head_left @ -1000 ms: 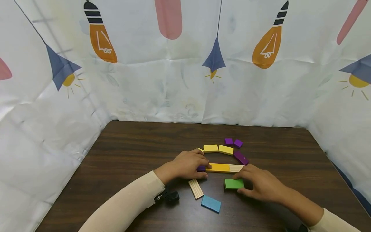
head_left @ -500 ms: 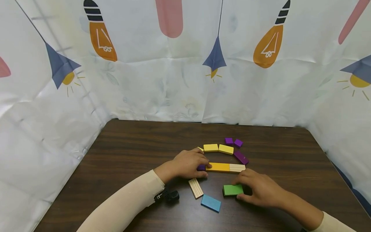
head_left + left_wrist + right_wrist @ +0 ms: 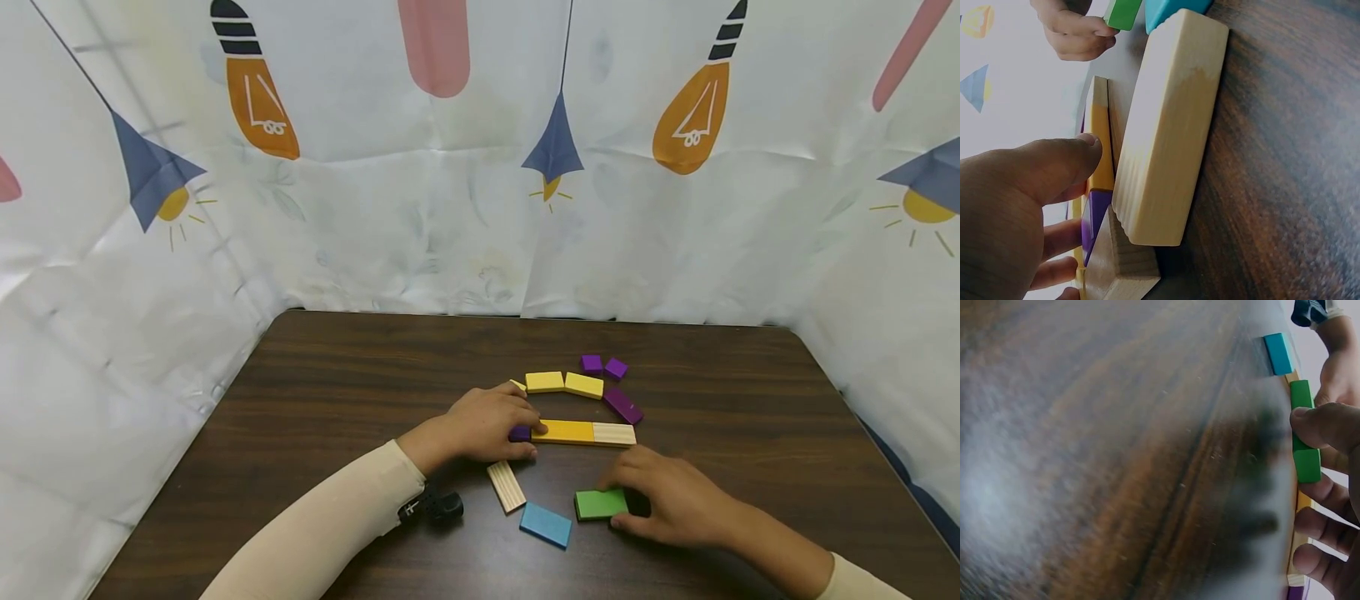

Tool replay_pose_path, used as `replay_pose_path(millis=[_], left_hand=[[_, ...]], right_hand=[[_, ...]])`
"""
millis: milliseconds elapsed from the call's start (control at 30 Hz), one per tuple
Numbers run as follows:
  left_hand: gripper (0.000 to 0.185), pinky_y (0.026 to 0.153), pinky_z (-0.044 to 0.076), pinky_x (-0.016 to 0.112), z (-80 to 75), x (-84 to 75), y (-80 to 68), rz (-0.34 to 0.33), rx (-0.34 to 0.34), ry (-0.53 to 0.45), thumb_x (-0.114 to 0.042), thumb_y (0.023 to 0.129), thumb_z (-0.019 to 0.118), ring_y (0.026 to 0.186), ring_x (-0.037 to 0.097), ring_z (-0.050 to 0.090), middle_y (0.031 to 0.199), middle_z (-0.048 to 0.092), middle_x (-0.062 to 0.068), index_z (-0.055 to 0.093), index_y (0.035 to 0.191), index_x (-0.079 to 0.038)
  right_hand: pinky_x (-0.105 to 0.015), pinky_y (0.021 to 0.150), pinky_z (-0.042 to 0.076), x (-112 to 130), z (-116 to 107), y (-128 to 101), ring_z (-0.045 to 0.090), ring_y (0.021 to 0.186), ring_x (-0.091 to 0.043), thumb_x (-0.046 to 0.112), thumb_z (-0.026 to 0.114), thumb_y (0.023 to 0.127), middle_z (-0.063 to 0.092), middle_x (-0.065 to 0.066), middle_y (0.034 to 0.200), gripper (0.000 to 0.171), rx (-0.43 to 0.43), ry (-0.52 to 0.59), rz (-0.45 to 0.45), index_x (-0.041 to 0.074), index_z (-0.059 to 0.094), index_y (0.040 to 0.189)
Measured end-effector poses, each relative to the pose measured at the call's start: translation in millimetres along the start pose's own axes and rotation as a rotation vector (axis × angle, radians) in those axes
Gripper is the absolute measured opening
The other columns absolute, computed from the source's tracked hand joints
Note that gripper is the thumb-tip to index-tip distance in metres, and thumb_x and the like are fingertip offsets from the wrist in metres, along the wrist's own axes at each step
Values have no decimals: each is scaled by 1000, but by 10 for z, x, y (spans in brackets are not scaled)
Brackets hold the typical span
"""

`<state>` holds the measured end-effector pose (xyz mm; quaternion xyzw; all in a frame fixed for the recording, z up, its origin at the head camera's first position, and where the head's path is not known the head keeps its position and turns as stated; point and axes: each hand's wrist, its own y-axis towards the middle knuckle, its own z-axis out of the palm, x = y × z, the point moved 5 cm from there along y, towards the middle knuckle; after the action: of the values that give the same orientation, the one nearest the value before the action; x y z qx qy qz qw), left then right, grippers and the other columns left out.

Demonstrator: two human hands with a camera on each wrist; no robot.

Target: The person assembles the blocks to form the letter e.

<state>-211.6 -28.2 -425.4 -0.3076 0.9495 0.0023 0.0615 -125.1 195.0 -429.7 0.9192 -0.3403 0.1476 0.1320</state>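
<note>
In the head view my right hand pinches a green block between thumb and fingers, low over or on the table. The right wrist view shows the thumb on the green block's near face. My left hand rests at the left end of a row made of a purple block, an orange block and a plain wooden block. Its fingers are extended and relaxed, touching the row. Nearer me lie a ridged wooden block and a blue block, ends nearly meeting.
Behind the row, yellow blocks and a dark purple block form an arc. Two small purple cubes sit beyond it. The dark wooden table reaches back to a patterned white curtain.
My right hand has drawn the green block slightly toward me and left, away from the row's right end. The left hand has stayed in place.
</note>
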Motion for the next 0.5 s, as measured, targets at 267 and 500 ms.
replay_pose_path(millis=[267, 500], left_hand=[[38, 70, 48, 33, -9, -1, -6, 1, 1, -2, -58, 87, 53, 122, 12, 39, 119, 56, -23, 62, 119, -39], [38, 68, 48, 33, -19, -4, -7, 2, -3, -8, -58, 87, 53, 122, 12, 39, 118, 56, -23, 62, 119, -39]], right_hand=[[-25, 70, 48, 34, 54, -31, 48, 92, 2, 43, 69, 83, 51, 19, 105, 33, 11, 23, -45, 35, 58, 112], [-26, 73, 48, 58, 78, -31, 45, 95, 3, 43, 70, 83, 52, 19, 105, 33, 26, 47, -80, 36, 58, 113]])
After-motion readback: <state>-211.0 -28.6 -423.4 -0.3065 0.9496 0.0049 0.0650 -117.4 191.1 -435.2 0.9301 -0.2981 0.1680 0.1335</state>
